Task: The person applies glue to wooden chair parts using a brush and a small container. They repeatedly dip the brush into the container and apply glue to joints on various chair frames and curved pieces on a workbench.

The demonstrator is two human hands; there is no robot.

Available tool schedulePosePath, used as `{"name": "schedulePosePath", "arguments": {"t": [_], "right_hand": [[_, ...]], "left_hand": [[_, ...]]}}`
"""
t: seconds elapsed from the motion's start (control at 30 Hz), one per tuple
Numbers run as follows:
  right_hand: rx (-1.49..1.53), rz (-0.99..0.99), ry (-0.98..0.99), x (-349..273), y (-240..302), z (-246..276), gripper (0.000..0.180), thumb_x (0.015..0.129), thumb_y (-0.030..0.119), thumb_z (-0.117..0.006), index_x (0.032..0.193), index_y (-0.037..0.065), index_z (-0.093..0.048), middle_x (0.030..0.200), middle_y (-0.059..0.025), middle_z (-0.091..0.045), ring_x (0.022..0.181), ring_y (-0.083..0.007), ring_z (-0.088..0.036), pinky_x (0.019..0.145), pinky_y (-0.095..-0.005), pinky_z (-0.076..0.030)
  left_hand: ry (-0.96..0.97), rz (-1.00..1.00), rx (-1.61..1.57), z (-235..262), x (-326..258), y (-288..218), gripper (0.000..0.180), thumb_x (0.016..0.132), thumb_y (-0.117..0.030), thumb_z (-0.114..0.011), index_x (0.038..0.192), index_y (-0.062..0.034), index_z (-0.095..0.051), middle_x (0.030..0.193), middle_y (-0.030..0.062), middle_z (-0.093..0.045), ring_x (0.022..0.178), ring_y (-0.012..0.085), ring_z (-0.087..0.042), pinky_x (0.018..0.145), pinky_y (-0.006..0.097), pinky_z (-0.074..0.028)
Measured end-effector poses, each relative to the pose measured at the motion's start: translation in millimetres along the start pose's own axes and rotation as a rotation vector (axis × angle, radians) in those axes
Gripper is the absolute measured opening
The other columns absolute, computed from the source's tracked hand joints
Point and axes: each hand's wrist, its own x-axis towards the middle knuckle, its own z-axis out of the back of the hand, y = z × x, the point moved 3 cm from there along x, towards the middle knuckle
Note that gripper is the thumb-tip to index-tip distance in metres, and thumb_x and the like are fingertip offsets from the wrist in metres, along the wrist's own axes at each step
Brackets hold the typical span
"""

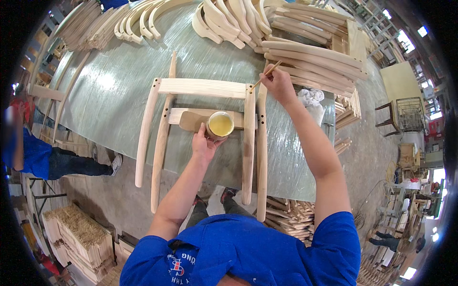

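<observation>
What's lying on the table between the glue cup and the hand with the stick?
In the head view, one pale wooden rail of the chair frame runs between the cup and the right hand; otherwise just bare table.

Single head-worn fisheye view, aimed steeply down from above the person's shoulders onto the counter close below; edges curve toward the rim.

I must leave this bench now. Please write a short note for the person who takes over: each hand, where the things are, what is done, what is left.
Left hand: grip on the cup of yellow glue, which stands on a flat wooden piece.
Right hand: holds a thin stick, tip at the top joint of the right rail.
Wooden frame lies flat on the green table.
Done: cannot tell which joints have glue.
Left: probably the other joints; check them.
</observation>
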Motion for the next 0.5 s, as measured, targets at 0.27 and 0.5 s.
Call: {"name": "schedulePosePath", "arguments": {"t": [0.27, 0.5], "right_hand": [[-0.042, -0.044, 0.033, 10, -8, -8, 0.018, 0.081, 0.016, -0.059, 0.079, 0.000, -0.050, 0.070, -0.0195, -0.058, 0.068, -0.0376, -0.057, 0.061, -0.0412, -0.044], [-0.062, -0.047, 0.152, 15, -14, -20, 0.017, 0.083, 0.018, -0.057, 0.082, 0.002, -0.054, 0.069, -0.0200, -0.059, 0.070, -0.0393, -0.057, 0.062, -0.0442, -0.045]], "left_hand": [[0.044, 0.020, 0.000, 7, 5, 5, 0.039, 0.096, -0.031, -0.039, 0.126, -0.0069, -0.034, 0.127, 0.0134, -0.043, 0.113, 0.0329, -0.050, 0.085, 0.058, -0.048], [0.022, 0.006, 0.041, -1, -2, 6, 0.039, 0.098, -0.031, -0.035, 0.125, -0.0038, -0.038, 0.127, 0.0148, -0.047, 0.113, 0.0345, -0.051, 0.088, 0.059, -0.046]]}}
